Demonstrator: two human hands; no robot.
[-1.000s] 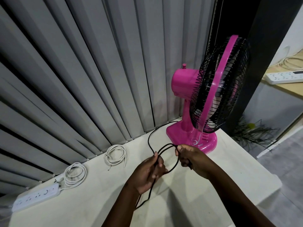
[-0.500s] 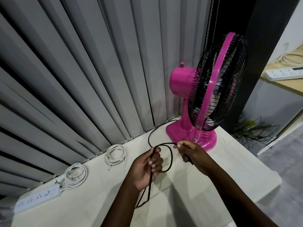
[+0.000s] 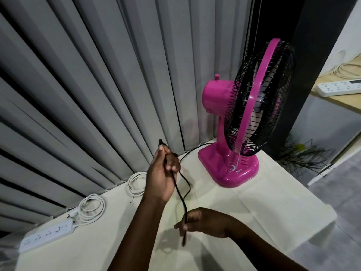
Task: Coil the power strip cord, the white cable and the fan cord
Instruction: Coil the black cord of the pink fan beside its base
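Two hands hold the black fan cord (image 3: 180, 189) above the middle of the worktop (image 3: 273, 208). The left hand (image 3: 163, 173) is raised, fingers curled round the cord, with a short dark tip showing above the fingers; whether that tip is the plug cannot be told. The right hand (image 3: 203, 222) sits lower, nearer the front edge, thumb and fingers pinching the cord, and a blurred end hangs just below it. Between the two hands the cord runs nearly straight, with one slack bend beside it. Behind the left hand the cord trails along the back edge to the base of the pink fan (image 3: 228, 159), which stands at the back right corner; where it joins the base is hidden.

The white cable (image 3: 134, 181) lies coiled at the back edge, partly covered by the left wrist. The power strip (image 3: 46, 235) lies at the left edge, its cord (image 3: 90, 209) coiled just beside it.

Grey vertical blinds (image 3: 97, 85) hang behind the worktop. A second white strip (image 3: 340, 88) lies on a separate surface far right, cut off by the frame.
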